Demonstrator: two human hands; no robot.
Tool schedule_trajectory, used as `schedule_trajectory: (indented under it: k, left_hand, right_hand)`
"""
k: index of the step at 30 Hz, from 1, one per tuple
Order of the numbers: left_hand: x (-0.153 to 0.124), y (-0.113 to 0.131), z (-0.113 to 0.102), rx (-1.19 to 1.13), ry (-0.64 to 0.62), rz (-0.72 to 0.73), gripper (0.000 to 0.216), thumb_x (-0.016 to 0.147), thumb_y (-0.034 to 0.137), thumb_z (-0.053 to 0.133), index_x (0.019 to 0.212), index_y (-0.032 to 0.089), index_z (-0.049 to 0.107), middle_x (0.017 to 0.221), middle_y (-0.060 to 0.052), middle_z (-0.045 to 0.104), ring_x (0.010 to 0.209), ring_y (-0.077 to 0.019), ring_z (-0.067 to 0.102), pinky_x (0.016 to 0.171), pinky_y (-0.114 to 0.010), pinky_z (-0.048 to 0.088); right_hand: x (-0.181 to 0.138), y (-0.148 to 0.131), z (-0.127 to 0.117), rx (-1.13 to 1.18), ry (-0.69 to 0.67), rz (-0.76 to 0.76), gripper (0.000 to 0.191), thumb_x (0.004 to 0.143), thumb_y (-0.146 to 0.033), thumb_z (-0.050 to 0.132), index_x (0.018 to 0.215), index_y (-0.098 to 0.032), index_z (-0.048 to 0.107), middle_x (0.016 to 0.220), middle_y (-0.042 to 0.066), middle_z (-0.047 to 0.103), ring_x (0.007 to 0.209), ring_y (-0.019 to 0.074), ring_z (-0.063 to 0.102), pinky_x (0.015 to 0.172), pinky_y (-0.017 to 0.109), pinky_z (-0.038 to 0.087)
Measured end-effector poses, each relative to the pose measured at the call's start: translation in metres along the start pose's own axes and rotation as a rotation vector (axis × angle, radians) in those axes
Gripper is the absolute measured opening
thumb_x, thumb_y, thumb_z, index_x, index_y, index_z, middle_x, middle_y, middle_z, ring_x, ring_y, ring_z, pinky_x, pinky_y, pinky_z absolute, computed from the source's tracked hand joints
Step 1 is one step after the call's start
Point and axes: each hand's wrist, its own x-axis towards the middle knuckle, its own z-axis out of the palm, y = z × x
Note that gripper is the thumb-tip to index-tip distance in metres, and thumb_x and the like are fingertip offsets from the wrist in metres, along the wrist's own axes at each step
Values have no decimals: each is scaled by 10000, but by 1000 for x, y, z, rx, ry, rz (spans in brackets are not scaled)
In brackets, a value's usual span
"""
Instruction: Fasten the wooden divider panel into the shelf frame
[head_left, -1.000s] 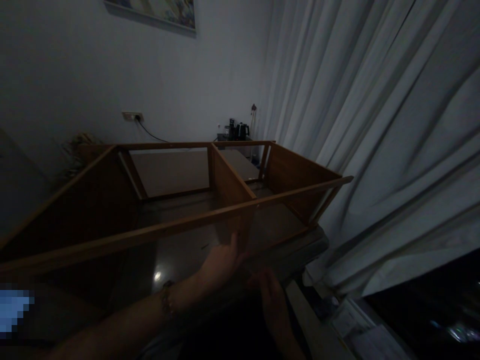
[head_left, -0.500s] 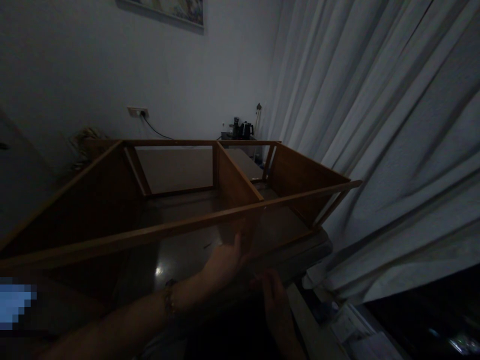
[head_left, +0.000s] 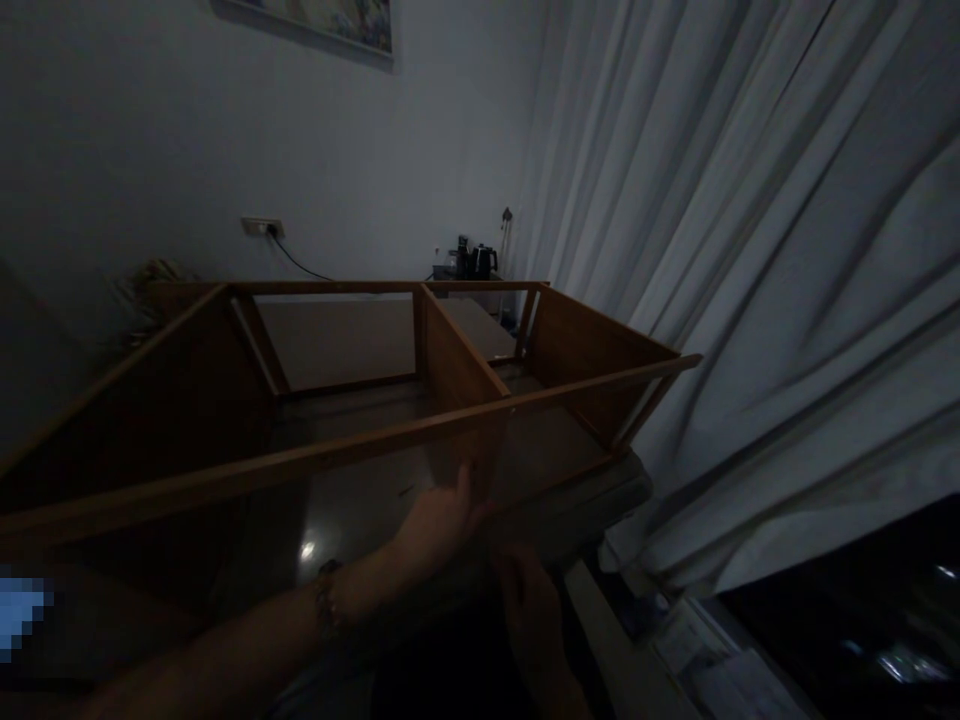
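A long wooden shelf frame [head_left: 315, 460] lies on its back on a dark glossy table [head_left: 352, 520], with a middle divider [head_left: 457, 365] and open sides. My left hand [head_left: 435, 525] reaches under the front rail and rests against the near end of the divider, thumb up; its fingers are hidden in the dark. My right hand [head_left: 529, 615] is lower, just below the table's near edge, fingers stretched forward and holding nothing that I can make out. A bracelet [head_left: 325, 605] sits on my left wrist.
White curtains [head_left: 735, 300] hang along the right side. At the far wall stand a kettle and small items [head_left: 472, 262], a wall socket with a cable [head_left: 262, 228] and a picture [head_left: 315, 25]. Papers or boxes [head_left: 712, 660] lie on the floor at lower right.
The view shifted slightly right, then back left. My hands stayed near the divider's front end, the right one sinking a little lower.
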Motion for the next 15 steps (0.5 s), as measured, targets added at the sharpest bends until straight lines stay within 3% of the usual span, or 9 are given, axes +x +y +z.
schedule_trajectory:
  k: [3, 9, 12, 15]
  left_hand:
    - [1, -1, 1, -7, 1, -7, 531, 859, 448, 226, 1221, 60, 239, 810, -137, 652, 714, -211, 641, 571, -256, 435]
    - [1, 0, 1, 15, -3, -5, 525, 859, 460, 211, 1196, 60, 265, 811, -147, 650, 695, -206, 642, 565, -257, 436]
    - [0, 0, -2, 15, 4, -5, 508, 858, 453, 233, 1190, 70, 263, 798, -134, 655, 701, -219, 643, 566, -268, 442]
    - [0, 1, -4, -19, -11, 8, 490, 863, 435, 234, 1197, 76, 238, 793, -123, 656, 697, -209, 643, 551, -255, 437]
  right_hand:
    - [0, 6, -2, -123, 68, -121, 171, 881, -292, 383, 830, -196, 515, 725, 40, 607, 665, 163, 569, 612, 269, 428]
    - [4, 9, -1, -262, 45, -270, 177, 877, -215, 372, 780, -194, 519, 640, 27, 583, 614, 176, 525, 602, 301, 359]
    - [2, 5, 6, -180, 86, -202, 217, 877, -218, 362, 711, -200, 501, 599, 13, 559, 587, 165, 505, 591, 287, 349]
    - [-4, -1, 15, -39, 150, 44, 305, 895, -229, 316, 616, -206, 436, 543, -8, 502, 525, 140, 470, 526, 245, 336]
